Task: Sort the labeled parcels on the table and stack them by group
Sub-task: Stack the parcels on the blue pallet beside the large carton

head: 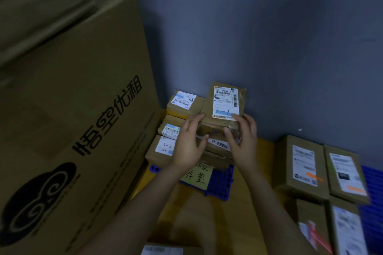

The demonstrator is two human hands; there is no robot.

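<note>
1. A huge cardboard carton [72,120] with black Chinese characters and a swirl logo filled the left side, standing against the grey wall [269,37]
2. The wooden table [186,213] ran beneath everything
3. Four labelled parcels [302,167] lay side by side at the right, well apart from the hands
4. A corner stack of parcels [165,147] sat against the wall just beside the carton, one bearing a handwritten "3-3" label
5. The top parcel [223,105], its white label starting "507", sat tilted on that stack, gripped from both sides
6. A blue plastic grid [219,184] lay under the stack
7. The left hand [188,141] held the top parcel's left edge, fingers laid along it, thumb tucked beneath
8. The right hand [242,138] clasped its right corner, fingers curled over, thumb on the front face
9. A yellow handwritten sign [196,176] rested on the grid
</note>
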